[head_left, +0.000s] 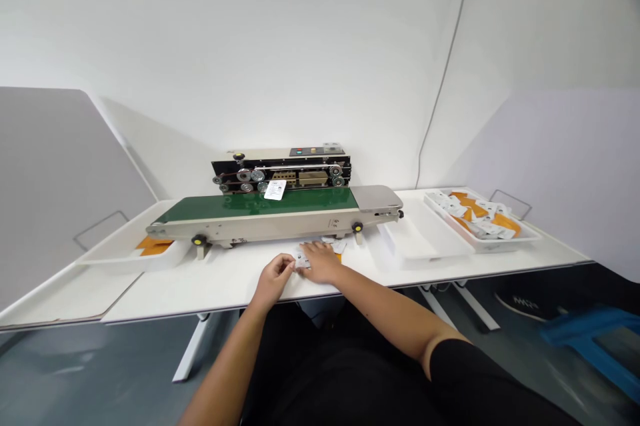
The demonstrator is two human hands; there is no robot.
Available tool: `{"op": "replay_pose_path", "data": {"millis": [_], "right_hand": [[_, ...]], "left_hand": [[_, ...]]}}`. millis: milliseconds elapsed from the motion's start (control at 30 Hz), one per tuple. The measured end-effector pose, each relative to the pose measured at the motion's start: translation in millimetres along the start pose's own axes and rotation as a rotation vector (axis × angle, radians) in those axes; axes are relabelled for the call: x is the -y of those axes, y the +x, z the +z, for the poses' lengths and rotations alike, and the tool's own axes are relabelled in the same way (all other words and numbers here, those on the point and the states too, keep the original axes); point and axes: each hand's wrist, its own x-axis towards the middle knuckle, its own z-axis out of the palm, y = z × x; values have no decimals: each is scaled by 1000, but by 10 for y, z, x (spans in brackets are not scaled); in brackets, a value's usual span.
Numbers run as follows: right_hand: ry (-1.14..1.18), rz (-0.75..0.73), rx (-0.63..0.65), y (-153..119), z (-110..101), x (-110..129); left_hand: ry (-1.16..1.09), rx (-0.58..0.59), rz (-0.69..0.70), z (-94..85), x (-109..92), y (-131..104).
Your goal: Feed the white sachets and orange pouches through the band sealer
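My left hand (274,279) is closed at the left end of a small white printed sachet (303,260), its thumb and forefinger pinching the edge. Across the sachet's right part lies my right hand (320,262), fingers stretched out and flat, covering much of it. Other sachets, one showing an orange side (339,257), stick out beyond my right hand on the table. Just behind both hands stands a band sealer with a green conveyor belt (225,208). Another white sachet (275,190) leans upright at its sealing unit (305,176), above the belt.
At the right, a white tray (500,247) holds a heap of white and orange sachets. A second white tray (435,254) stands beside it. Under the belt's left end, a white bin (113,263) contains orange-sided sachets (154,247). A blue stool (595,339) and a shoe (523,303) are at lower right.
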Motion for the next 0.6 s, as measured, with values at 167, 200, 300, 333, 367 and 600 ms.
{"op": "replay_pose_path", "data": {"millis": [167, 200, 300, 333, 367, 600], "right_hand": [[-108, -60, -60, 98, -21, 96], [-109, -84, -69, 103, -28, 98], [-47, -131, -188, 79, -68, 64], [-12, -135, -250, 59, -86, 46], [28, -135, -312, 37, -105, 27], [479, -18, -520, -52, -148, -9]], "left_hand": [[-24, -6, -6, 13, 39, 3], [-26, -15, -4, 15, 45, 1], [8, -133, 53, 16, 43, -2], [26, -177, 76, 17, 34, 0], [27, -205, 90, 18, 21, 3], [76, 60, 22, 34, -52, 12]]}}
